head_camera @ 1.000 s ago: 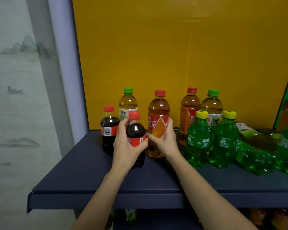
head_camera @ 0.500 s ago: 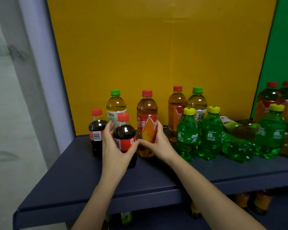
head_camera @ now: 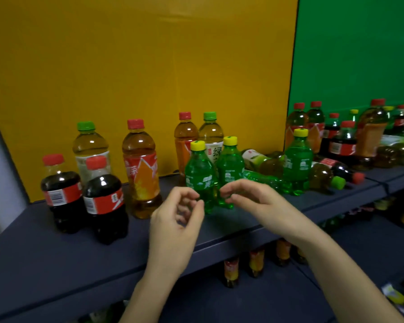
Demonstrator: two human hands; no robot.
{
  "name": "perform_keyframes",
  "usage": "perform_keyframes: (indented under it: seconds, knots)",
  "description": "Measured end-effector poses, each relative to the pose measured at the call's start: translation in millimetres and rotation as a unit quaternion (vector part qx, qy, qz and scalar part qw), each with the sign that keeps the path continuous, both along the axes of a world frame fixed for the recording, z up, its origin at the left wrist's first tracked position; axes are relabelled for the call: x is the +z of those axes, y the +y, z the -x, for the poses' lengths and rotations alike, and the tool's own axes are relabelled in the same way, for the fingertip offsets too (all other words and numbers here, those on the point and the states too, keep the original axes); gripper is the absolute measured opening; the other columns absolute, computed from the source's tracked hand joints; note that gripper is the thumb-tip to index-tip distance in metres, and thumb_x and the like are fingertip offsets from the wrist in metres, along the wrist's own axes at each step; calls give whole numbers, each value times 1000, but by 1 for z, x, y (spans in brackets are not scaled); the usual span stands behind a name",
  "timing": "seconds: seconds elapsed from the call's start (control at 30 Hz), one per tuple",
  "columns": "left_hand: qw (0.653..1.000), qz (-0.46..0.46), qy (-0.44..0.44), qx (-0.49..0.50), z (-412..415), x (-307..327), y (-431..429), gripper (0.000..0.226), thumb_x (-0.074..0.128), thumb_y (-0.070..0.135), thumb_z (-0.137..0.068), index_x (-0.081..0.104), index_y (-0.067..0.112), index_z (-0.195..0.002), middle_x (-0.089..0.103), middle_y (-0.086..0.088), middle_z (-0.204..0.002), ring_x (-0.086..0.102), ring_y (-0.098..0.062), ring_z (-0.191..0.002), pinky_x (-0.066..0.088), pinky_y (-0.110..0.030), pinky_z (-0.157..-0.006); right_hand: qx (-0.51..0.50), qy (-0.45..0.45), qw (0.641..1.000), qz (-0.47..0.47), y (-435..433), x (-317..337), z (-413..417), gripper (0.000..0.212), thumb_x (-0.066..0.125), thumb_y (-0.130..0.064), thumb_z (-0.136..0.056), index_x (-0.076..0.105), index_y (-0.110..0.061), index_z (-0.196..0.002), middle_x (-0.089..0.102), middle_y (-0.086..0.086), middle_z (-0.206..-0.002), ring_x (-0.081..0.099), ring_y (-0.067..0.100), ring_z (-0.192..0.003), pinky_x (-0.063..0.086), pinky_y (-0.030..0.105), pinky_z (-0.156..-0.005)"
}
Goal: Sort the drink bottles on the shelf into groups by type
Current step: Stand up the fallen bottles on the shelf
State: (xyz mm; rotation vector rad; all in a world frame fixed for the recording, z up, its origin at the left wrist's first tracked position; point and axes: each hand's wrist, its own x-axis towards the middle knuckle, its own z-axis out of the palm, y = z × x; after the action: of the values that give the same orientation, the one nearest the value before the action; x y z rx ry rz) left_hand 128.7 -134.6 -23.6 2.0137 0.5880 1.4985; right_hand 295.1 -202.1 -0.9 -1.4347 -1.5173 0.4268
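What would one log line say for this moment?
left hand: empty, loosely curled | right hand: empty, near green soda bottles | cola bottles: paired upright on shelf

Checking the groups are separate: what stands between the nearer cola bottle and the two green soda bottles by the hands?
Head view: a red-capped tea bottle with a red-orange label stands between the nearer cola bottle and the green soda bottles.
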Motion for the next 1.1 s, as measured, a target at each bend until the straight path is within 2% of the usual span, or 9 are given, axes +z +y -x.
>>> perform_keyframes:
  seconds: [0.13,0.2,0.27,0.4,0.57,0.67,0.77,0.97,1.1]
  knots:
    - [996,49,73,-31,-53,-11,-7,6,61,18,-87,60,24,-87,61,7,-78,56,-9,-69,48,-25,-60,-68,26,997,-22,-12,8,-57,22,47,-5,-94,61,-19,-102,65,-5,-101,61,6,-95,49,17,-84]
    - [991,76,105,-44,-82,-14,-11,12,59,21,-89,58,22,-101,61,8,-95,56,-6,-80,49,-23,-71,-95,13,995,-27,-8,11,-82,24,46,-5,-94,59,-21,-106,63,-9,-104,59,6,-103,46,14,-85]
    - [984,108,138,-38,-111,-15,-13,32,55,27,-90,49,20,-120,53,6,-120,54,-5,-99,46,-22,-86,-106,-9,994,-22,2,15,-101,28,43,-4,-95,55,-18,-117,60,-8,-114,54,5,-110,41,10,-89]
    - [966,179,188,8,-156,-14,-16,62,48,40,-92,23,15,-144,28,1,-149,35,-17,-132,32,-35,-109,-108,-84,991,8,28,22,-124,40,38,-6,-97,39,-9,-137,42,6,-142,39,16,-130,30,23,-102]
    - [953,220,192,80,-195,-11,-16,61,44,41,-93,24,8,-140,35,-12,-146,38,-27,-129,32,-39,-107,-124,-230,961,92,64,27,-133,45,40,-2,-93,33,1,-137,38,18,-142,34,30,-131,30,34,-105]
    - [933,243,229,136,-213,-8,-11,69,40,42,-94,13,1,-143,22,-17,-152,31,-33,-134,28,-40,-109,-152,-311,927,144,77,30,-138,34,46,-7,-91,41,4,-123,46,21,-128,42,34,-120,36,37,-95]
    - [916,274,239,169,-224,-3,-3,74,40,43,-94,8,-1,-145,19,-20,-152,28,-35,-136,27,-40,-109,-170,-382,891,178,89,33,-142,35,45,-11,-93,42,7,-122,46,22,-128,44,35,-120,38,39,-97]
    - [892,309,256,207,-240,7,17,80,45,46,-90,10,-4,-142,26,-23,-147,31,-37,-133,30,-40,-105,-195,-452,832,256,112,35,-152,32,43,-17,-93,51,-1,-120,52,16,-127,50,31,-116,42,36,-94]
    - [863,360,293,197,-244,17,32,89,49,52,-85,12,-4,-143,30,-21,-146,36,-36,-130,34,-37,-103,-205,-470,808,289,117,40,-160,34,43,-20,-95,51,-6,-125,50,12,-133,48,28,-122,42,36,-101]
